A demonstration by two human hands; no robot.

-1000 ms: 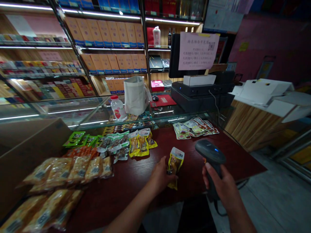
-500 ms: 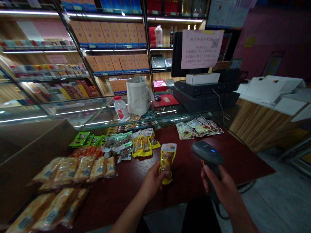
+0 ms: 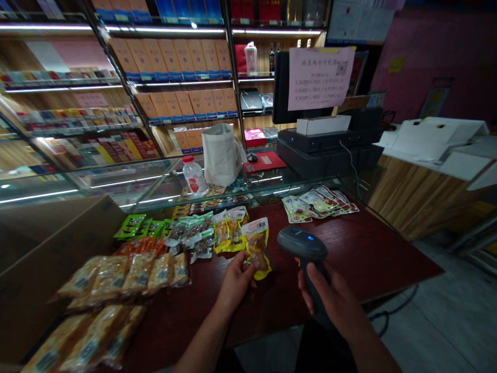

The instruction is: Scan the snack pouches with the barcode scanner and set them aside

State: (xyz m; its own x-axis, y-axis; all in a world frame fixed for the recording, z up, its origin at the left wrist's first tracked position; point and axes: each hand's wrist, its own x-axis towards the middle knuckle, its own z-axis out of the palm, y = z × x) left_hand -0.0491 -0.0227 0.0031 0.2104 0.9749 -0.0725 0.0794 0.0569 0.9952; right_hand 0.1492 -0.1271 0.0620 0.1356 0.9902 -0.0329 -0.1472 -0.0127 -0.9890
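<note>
A clear plastic pouch with yellow edges and a pale printed top band point(image 3: 257, 243), brownish food inside, stands tilted above the near middle of a dark red-brown wooden table point(image 3: 388, 259); whether its lower edge touches the wood cannot be told. The left hand point(image 3: 236, 280) pinches it at its lower left side, thumb in front and the other fingers partly hidden behind. Just to the right of the pouch and apart from it is a dark grey handheld scanner with a lit blue light point(image 3: 302, 243), its head turned toward the pouch. The right hand point(image 3: 330, 292) has its fingers wrapped around the scanner's handle.

Close behind the pouch, to the left, lie similar yellow-edged pouches point(image 3: 222, 234). Beside them are silvery pouches with green edges point(image 3: 194, 233), then orange packets point(image 3: 145, 245) and bright green packets point(image 3: 130, 226). Nearer the person, clear bags of pale tan food point(image 3: 111, 274) lie in two groups next to an open brown cardboard box point(image 3: 73, 233). Flat white-and-green packets point(image 3: 320, 203) overlap at the table's far side.

Beyond, on a glass display case, stand a clear bottle with a red cap point(image 3: 194, 178) and a white bag point(image 3: 221, 158); to the right is a black monitor bearing a pink handwritten sheet point(image 3: 320, 77). Shelves of orange-and-blue boxes point(image 3: 174, 58) rise behind.
</note>
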